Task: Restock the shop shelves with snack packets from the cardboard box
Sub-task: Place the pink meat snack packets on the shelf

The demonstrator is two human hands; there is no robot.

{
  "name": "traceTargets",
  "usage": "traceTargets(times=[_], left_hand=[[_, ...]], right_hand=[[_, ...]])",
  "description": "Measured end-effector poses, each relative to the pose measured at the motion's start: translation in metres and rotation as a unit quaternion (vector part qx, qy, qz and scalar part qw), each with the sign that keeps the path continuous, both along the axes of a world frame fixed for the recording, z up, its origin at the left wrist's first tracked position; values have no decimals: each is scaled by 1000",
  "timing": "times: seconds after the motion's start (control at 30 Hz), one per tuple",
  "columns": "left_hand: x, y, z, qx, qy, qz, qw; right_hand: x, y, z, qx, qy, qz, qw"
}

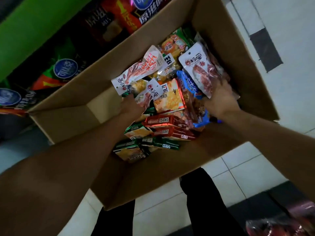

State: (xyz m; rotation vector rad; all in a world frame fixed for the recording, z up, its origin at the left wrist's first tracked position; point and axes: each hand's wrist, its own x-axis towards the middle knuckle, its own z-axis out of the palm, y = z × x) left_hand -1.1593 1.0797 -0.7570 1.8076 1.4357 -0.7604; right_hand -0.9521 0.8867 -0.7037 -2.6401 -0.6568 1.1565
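Nearest to me are the person's dark trouser legs (196,201) on the white floor tiles (238,167), and from there both bare forearms reach down into the open cardboard box (221,31).

The left hand (131,106) is low among the packets. Its fingers seem to pinch the lower edge of a small white packet with red meat printed on it (148,94), but the fingers are mostly hidden under the wrapping, so I say this with some doubt. The right hand (219,101) grips the bottom of a thicker bunch of the same white meat packets (201,70), with the fingers curled around them and out of sight behind.

Below and between the hands lie red packets (167,121), green packets (136,149), one yellow cracker packet (168,97) and a blue packet (190,86). A longer white packet (141,67) lies further in, and orange packets (173,45) lie at the far wall of the box.

Beyond the box, on the left, stands the shelf (34,26) with a green edge and dark crisp bags (64,68) already on it.

In my judgement the work is far from finished. The box is still quite full, with many kinds mixed together. The person is only gathering one kind now, and no packet from these hands has gone to the shelf yet.
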Motion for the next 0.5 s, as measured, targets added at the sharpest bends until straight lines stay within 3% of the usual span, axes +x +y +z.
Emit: traceTargets(times=[0.1,0.33,0.43,0.5], left_hand=[[5,0,-18,-33,4,-67,997],[18,2,-19,30,-51,-111,992],[35,25,-14,131,-93,-158,974],[48,43,-15,149,-103,-142,973]], right_hand=[[20,6,-23,-16,-43,18,999],[26,7,-40,37,-138,80,986],[29,6,-46,51,-109,2,993],[31,9,-51,15,-93,-37,995]])
